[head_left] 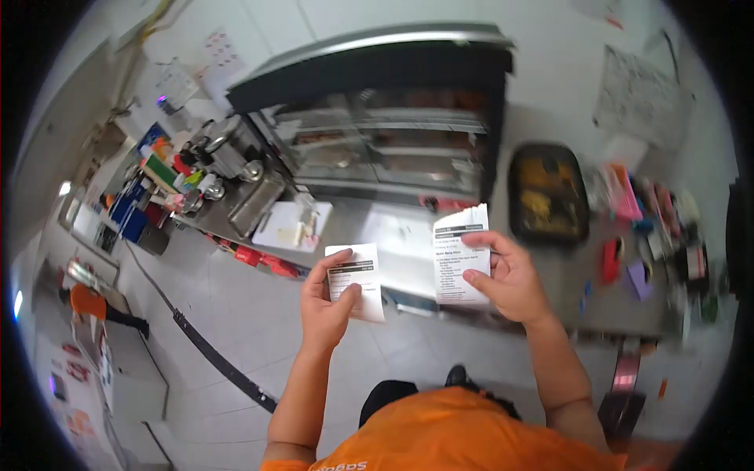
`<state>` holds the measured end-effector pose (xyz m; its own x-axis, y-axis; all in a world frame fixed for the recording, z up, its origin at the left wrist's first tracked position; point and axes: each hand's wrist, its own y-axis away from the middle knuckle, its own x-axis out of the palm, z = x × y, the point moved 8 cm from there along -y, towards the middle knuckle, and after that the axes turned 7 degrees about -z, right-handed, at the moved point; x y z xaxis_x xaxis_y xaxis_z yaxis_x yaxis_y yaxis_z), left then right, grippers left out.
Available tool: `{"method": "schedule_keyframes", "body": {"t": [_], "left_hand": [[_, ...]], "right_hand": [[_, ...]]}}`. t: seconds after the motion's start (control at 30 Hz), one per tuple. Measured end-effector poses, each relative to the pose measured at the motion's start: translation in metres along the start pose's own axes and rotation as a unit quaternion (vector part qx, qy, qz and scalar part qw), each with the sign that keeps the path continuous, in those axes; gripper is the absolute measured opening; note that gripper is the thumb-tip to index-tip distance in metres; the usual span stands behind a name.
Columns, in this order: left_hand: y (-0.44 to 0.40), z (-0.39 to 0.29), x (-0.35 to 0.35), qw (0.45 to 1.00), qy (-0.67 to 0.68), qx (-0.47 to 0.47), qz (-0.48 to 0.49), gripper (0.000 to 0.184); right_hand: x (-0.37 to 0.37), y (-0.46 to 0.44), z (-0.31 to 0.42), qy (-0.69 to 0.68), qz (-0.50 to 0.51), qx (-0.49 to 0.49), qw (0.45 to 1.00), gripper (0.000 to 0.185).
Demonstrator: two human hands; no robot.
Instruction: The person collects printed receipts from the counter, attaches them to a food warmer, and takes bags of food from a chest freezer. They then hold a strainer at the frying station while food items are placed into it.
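My left hand (pixel 328 302) pinches a short printed receipt (pixel 364 271) between thumb and fingers. In my right hand (pixel 506 276) is a longer printed receipt (pixel 462 267) with a torn top edge, the thumb and fingers lying over its right side. Both slips are upright and apart, their printed faces toward me, in front of the steel counter (pixel 345 228). The print is too small to read in full.
A glass-fronted display case (pixel 385 125) stands on the counter. To its left are a white cutting board (pixel 275 224) and a metal tray (pixel 256 202); to its right, a dark roasting pan (pixel 548 192) and a pink basket (pixel 623 192). Another person in orange (pixel 86 301) is at far left.
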<state>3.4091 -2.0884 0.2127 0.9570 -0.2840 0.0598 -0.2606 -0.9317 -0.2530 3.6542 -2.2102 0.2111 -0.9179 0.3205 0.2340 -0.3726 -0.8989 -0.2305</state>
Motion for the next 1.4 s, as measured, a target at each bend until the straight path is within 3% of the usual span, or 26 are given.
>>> {"method": "schedule_keyframes", "body": {"t": [0.07, 0.13, 0.17, 0.33, 0.4, 0.5, 0.57, 0.6, 0.67, 0.73, 0.83, 0.93, 1.0, 1.1, 1.13, 1.2, 1.23, 1.27, 1.37, 1.4], "left_hand": [[-0.057, -0.002, -0.014, 0.989, -0.081, 0.12, -0.029, 0.036], [-0.125, -0.011, -0.021, 0.941, -0.217, 0.256, -0.042, 0.031], [-0.164, -0.014, -0.021, 0.934, -0.223, 0.274, -0.047, 0.026], [-0.352, -0.064, 0.008, 0.897, -0.173, 0.4, -0.069, 0.022], [-0.407, -0.073, 0.021, 0.893, -0.158, 0.414, -0.077, 0.024], [-0.456, -0.062, 0.045, 0.867, -0.171, 0.464, -0.065, 0.025], [-0.455, -0.059, 0.049, 0.843, -0.21, 0.491, -0.063, 0.025], [-0.46, -0.054, 0.051, 0.854, -0.236, 0.462, -0.031, 0.029], [-0.445, -0.057, 0.038, 0.81, -0.214, 0.535, -0.11, 0.034], [-0.434, -0.065, 0.036, 0.781, -0.278, 0.548, -0.111, 0.037], [-0.433, -0.055, 0.047, 0.768, -0.283, 0.574, -0.032, 0.043], [-0.431, -0.052, 0.056, 0.765, -0.285, 0.577, 0.035, 0.048], [-0.429, -0.055, 0.056, 0.762, -0.296, 0.575, 0.039, 0.052], [-0.422, -0.064, 0.042, 0.744, -0.31, 0.585, -0.095, 0.053], [-0.424, -0.061, 0.042, 0.739, -0.329, 0.58, -0.097, 0.054], [-0.43, -0.055, 0.047, 0.735, -0.351, 0.573, -0.088, 0.056], [-0.432, -0.057, 0.045, 0.766, -0.339, 0.543, -0.053, 0.057], [-0.432, -0.057, 0.043, 0.795, -0.321, 0.514, -0.011, 0.058], [-0.428, -0.05, 0.042, 0.755, -0.392, 0.521, -0.066, 0.067], [-0.424, -0.051, 0.042, 0.744, -0.397, 0.53, -0.089, 0.07]], "right_hand": [[0.016, -0.064, -0.009, 0.102, 0.046, -0.097, 0.989, 0.043], [0.037, -0.138, -0.013, 0.266, 0.045, -0.086, 0.959, 0.036], [0.054, -0.175, 0.0, 0.308, 0.035, -0.181, 0.933, 0.021], [0.105, -0.321, 0.06, 0.33, -0.132, -0.379, 0.854, 0.021], [0.102, -0.361, 0.064, 0.396, -0.216, -0.407, 0.794, 0.028], [0.082, -0.394, 0.05, 0.486, -0.278, -0.332, 0.759, 0.037], [0.093, -0.389, 0.061, 0.567, -0.268, -0.302, 0.718, 0.037], [0.1, -0.385, 0.065, 0.635, -0.272, -0.304, 0.656, 0.037], [0.122, -0.376, 0.081, 0.765, -0.272, -0.238, 0.533, 0.036], [0.138, -0.366, 0.082, 0.786, -0.3, -0.348, 0.414, 0.038], [0.135, -0.383, 0.064, 0.79, -0.215, -0.341, 0.462, 0.042], [0.161, -0.38, 0.063, 0.726, -0.108, -0.427, 0.528, 0.045], [0.151, -0.386, 0.065, 0.773, -0.131, -0.365, 0.502, 0.047], [0.147, -0.389, 0.069, 0.809, -0.166, -0.299, 0.478, 0.05], [0.141, -0.39, 0.069, 0.818, -0.179, -0.278, 0.472, 0.051], [0.141, -0.386, 0.063, 0.753, -0.134, -0.397, 0.507, 0.059], [0.145, -0.384, 0.066, 0.726, -0.102, -0.406, 0.545, 0.063], [0.141, -0.383, 0.064, 0.72, -0.093, -0.429, 0.537, 0.064], [0.13, -0.378, 0.073, 0.746, -0.164, -0.404, 0.503, 0.06], [0.124, -0.381, 0.073, 0.743, -0.162, -0.393, 0.517, 0.06]]}}
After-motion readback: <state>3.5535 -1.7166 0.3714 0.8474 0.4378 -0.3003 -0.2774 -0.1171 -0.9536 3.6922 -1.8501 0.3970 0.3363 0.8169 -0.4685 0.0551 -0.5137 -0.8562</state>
